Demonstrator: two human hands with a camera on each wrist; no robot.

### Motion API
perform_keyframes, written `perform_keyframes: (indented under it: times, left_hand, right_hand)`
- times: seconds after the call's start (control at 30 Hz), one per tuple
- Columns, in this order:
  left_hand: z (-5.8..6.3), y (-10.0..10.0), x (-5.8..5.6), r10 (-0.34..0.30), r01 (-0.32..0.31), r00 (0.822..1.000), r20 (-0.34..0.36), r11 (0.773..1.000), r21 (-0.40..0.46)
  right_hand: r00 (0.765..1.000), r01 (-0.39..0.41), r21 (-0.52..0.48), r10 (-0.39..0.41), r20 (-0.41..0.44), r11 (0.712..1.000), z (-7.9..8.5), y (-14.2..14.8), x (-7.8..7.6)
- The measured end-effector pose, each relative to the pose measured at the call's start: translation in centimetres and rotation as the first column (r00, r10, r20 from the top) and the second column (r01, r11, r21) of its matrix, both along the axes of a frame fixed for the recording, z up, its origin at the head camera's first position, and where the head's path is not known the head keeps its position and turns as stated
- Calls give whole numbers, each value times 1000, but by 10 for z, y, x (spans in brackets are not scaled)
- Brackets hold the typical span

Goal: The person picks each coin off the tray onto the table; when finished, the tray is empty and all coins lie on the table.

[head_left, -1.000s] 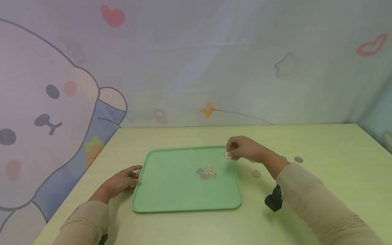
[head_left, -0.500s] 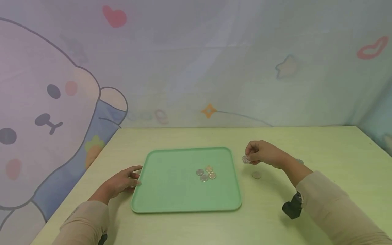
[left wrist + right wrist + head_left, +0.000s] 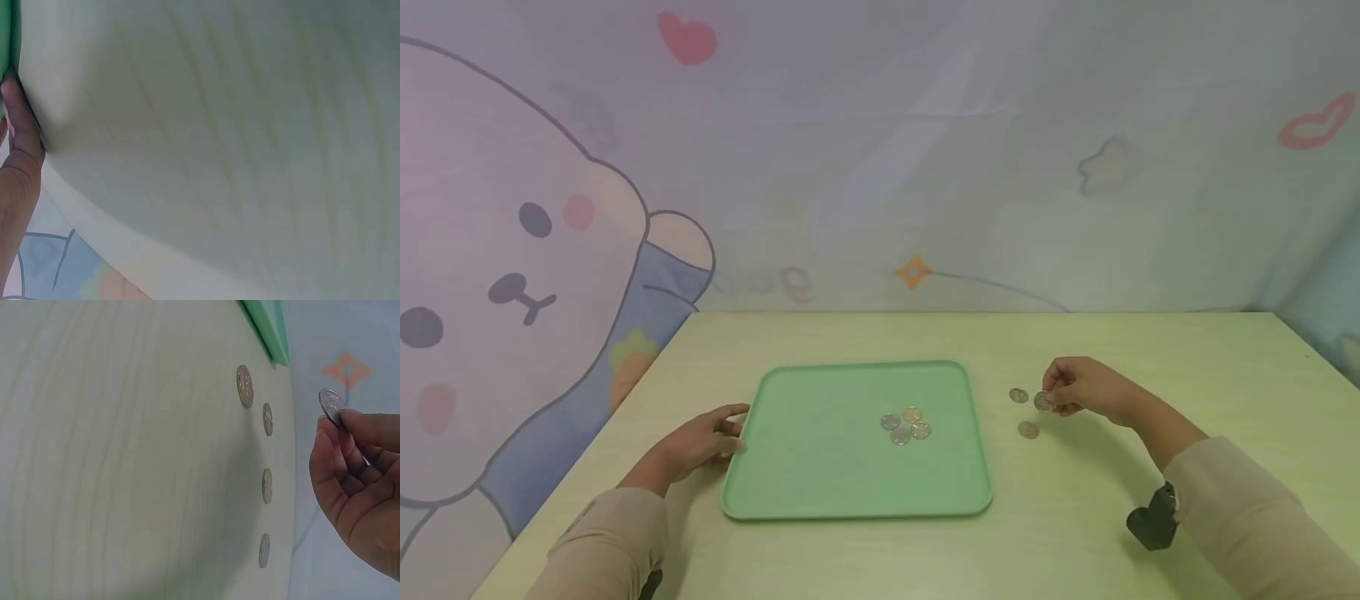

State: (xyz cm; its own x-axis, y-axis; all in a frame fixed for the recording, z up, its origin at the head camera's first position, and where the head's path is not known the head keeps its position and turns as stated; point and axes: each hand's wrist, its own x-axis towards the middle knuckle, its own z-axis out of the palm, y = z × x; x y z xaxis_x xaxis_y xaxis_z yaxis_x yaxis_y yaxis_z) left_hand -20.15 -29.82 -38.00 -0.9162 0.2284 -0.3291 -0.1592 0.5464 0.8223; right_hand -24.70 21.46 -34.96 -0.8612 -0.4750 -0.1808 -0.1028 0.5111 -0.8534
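My right hand (image 3: pixel 1093 390) pinches a silver coin (image 3: pixel 1043 402) between thumb and fingers, to the right of the green tray. The right wrist view shows that coin (image 3: pixel 332 406) clear of the tabletop, held at its edge. Two coins lie close by in the head view, one farther back (image 3: pixel 1018 395) and one nearer (image 3: pixel 1028 430). A small cluster of coins (image 3: pixel 901 436) lies flat on the green tray (image 3: pixel 820 483), right of its middle. My left hand (image 3: pixel 700 442) rests with relaxed fingers against the tray's left edge; its fingertips are partly hidden.
Several coins stand out on the pale wooden table (image 3: pixel 865 558) in the right wrist view, including a lower one (image 3: pixel 264 550); the right hand and arm cover some in the head view. A cartoon-printed cloth (image 3: pixel 850 167) hangs behind the table.
The right hand has moved rightward, from over the tray's right edge to the table beside it, with a coin still pinched. Two table coins it covered now show. The left hand stays put.
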Motion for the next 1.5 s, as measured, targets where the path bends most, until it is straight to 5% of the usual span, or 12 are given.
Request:
perform_keyframes:
  times: [0.47,0.83,1.17,1.5]
  left_hand:
    - [4,0,4,-2,2,1000,1,1000,12]
    - [3,0,2,4,-4,1000,4,1000,19]
    - [2,0,2,-1,1,1000,3,1000,19]
    - [2,0,2,15,-15,1000,12,1000,16]
  right_hand:
    - [998,30,82,-34,48,996,-15,16,8]
    - [1000,17,166,-19,9,986,-22,18,7]
    - [995,48,254,-25,-95,966,-18,12,9]
    - [971,111,418,-9,-240,901,-22,6,6]
